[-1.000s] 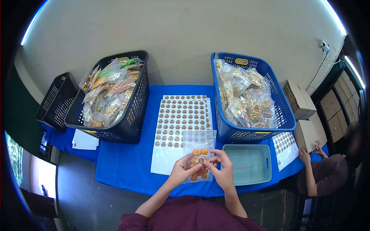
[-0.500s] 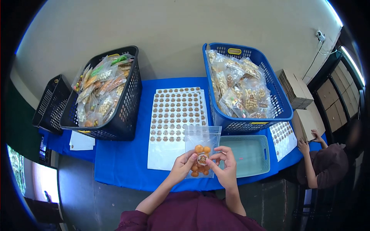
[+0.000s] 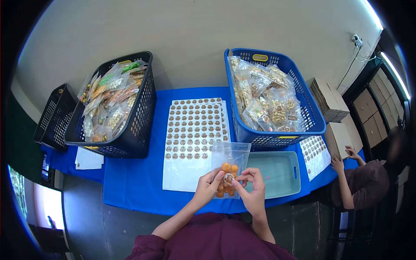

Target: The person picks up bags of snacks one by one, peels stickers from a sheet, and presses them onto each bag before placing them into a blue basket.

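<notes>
A clear zip bag (image 3: 232, 152) of round orange-brown snack balls (image 3: 225, 166) is held upright over the table's front edge. My left hand (image 3: 207, 187) grips the bag's left side, thumb in front and the other fingers mostly hidden. On the front of the bag is a small round brown-and-white sticker (image 3: 229, 178). My right hand (image 3: 252, 190) has its thumb at the sticker's right edge, with the fingers curled beside the bag. Whether the sticker lies fully flat cannot be seen. Behind the bag lie sheets of round stickers (image 3: 196, 125), whose lower rows are bare backing.
A blue basket (image 3: 277, 138) and a black basket (image 3: 145, 117) hold many filled snack bags. A pale green tray (image 3: 284, 190) stands right of my hands, near another sticker sheet (image 3: 315, 151). At right, a co-worker (image 3: 362, 184) handles cardboard (image 3: 342, 135).
The view has shifted slightly, moving the baskets and sheets a little left. Both hands stay at the bag; the sticker looks a bit more tilted between my thumbs.
</notes>
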{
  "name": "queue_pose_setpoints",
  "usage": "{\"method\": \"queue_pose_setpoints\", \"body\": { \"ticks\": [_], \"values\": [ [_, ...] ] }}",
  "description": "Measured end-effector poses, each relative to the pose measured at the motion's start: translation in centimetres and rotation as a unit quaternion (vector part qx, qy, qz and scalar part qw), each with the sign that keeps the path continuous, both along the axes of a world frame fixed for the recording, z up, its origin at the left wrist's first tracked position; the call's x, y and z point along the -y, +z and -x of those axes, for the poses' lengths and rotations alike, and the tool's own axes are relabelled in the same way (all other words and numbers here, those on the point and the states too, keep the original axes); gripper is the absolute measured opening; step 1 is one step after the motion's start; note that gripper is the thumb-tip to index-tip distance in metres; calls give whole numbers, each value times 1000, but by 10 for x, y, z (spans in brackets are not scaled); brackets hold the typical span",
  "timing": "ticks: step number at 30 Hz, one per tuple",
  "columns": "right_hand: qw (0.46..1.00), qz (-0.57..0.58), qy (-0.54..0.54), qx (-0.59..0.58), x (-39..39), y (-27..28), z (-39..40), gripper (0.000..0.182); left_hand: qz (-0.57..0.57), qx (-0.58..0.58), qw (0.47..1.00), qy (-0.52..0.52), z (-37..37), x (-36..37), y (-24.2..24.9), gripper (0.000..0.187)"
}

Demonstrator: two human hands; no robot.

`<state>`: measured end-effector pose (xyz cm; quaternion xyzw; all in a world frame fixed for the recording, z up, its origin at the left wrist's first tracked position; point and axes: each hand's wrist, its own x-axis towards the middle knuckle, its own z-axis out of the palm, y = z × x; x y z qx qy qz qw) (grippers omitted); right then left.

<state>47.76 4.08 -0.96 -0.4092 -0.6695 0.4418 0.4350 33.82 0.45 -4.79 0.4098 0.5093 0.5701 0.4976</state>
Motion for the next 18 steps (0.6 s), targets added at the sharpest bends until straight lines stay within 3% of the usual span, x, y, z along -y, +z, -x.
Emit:
{"method": "queue_pose_setpoints", "body": {
  "ticks": [4, 7, 12, 18],
  "values": [
    [999, 17, -4, -48, 5, 2, -10, 30, 14, 118, 992, 47, 5, -2, -5, 35],
    [998, 31, -18, -50, 4, 8, -10, 31, 25, 70, 997, 2, 17, 3, -5, 37],
    [999, 34, 11, -29, 1, 0, 2, 33, 74, 86, 993, -44, 11, 13, 5, 38],
    [999, 40, 20, -28, 3, 2, 2, 34, 31, 79, 995, -58, 10, 18, 12, 39]
  ]
}}
